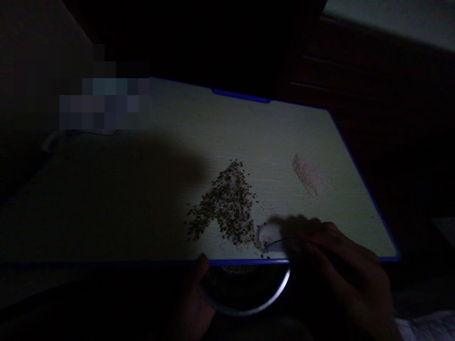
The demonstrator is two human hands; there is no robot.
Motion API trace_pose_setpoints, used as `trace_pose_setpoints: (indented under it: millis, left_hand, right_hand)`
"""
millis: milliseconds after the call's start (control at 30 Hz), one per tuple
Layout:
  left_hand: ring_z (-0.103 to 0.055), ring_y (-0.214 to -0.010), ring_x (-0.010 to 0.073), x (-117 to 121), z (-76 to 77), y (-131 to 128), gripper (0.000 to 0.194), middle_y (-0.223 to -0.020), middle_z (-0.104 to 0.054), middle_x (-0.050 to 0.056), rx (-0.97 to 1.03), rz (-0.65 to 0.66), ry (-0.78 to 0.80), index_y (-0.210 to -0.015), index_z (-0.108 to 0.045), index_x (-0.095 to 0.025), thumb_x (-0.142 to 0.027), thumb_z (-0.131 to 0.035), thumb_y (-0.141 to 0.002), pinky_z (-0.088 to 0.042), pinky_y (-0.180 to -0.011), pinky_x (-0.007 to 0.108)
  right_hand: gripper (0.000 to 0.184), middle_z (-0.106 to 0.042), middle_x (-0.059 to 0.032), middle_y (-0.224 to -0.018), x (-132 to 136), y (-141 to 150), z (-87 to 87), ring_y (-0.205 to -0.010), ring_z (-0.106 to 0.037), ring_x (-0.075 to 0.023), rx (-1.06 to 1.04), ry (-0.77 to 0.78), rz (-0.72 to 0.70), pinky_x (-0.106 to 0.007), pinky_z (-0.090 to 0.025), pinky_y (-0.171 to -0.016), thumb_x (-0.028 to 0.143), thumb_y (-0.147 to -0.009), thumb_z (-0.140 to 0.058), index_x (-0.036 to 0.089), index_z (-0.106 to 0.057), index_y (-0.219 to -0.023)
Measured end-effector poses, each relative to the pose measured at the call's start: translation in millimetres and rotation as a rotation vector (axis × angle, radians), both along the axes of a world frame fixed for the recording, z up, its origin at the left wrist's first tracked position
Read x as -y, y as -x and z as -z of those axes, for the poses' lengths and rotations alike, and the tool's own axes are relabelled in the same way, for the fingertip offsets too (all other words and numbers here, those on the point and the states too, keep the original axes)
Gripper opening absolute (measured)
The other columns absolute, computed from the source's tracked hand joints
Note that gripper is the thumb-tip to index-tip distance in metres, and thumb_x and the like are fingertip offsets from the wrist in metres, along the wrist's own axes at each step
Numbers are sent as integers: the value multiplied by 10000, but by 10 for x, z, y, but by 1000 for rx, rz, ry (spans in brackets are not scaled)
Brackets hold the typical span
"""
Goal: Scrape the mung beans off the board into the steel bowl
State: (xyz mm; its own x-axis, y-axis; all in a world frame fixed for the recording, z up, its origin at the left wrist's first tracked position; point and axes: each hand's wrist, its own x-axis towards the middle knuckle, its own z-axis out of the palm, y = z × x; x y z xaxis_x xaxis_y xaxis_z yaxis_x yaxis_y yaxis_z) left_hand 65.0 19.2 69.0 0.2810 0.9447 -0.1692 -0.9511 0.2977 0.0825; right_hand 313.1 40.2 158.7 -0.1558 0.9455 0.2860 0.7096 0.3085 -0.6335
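Observation:
A pale tabletop with a blue rim (359, 175) carries a heap of small green beans mixed with pale grains (227, 203). Off to the right lies a smaller streak of pale grains (309, 176). My left hand (194, 303) grips a round metal bowl (245, 289) just below the table's near edge; some beans lie in it. My right hand (341, 270) rests at the near edge, right of the heap, with its fingers closed around a thin curved metal thing that I cannot name.
The scene is very dark. The left half of the table lies in shadow. A blurred patch (104, 102) sits at the table's far left. Dark wooden furniture (355, 71) stands beyond the table at the right.

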Motion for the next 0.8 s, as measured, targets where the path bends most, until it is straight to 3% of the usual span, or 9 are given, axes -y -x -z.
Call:
trace_pose_setpoints:
  millis: [200, 300, 533, 800]
  left_hand:
    - [-558, -1398, 221, -6, -57, -8, 404, -1340, -714, -44, 123, 81, -52, -1261, -803, -273, -187, -459, -1067, -175, -1264, 327]
    - [-549, -1409, 229, -10, -85, -8, 380, -1327, -740, -19, 155, 104, -82, -1294, -787, -248, -215, -482, -1069, -198, -1258, 314]
    - [-636, -1324, 224, 37, -33, 7, 400, -1206, -807, -59, -67, -6, 145, -1088, -871, -317, -198, -491, -1061, -266, -1235, 318]
    - [-777, -1149, 279, 88, 102, 30, 152, -1232, -797, -35, -238, -61, 240, -970, -888, -347, -265, -776, -907, -409, -1199, 399]
  right_hand:
    - [282, -843, 40, -1115, 55, -45, 4, -975, -802, -204, 3, 13, 51, -376, -644, -886, 211, -994, -669, 384, -749, -1202]
    - [253, -842, 25, -1126, 71, -48, 25, -996, -804, -219, 2, 22, 39, -420, -634, -963, 214, -989, -674, 363, -761, -1174]
    - [246, -845, 27, -1093, 57, -26, 18, -973, -815, -228, 7, 32, 23, -451, -644, -962, 209, -977, -667, 351, -778, -1144]
    - [258, -848, 24, -1106, 114, -24, 29, -1014, -811, -236, -5, 13, 8, -452, -646, -988, 195, -961, -685, 346, -769, -1153]
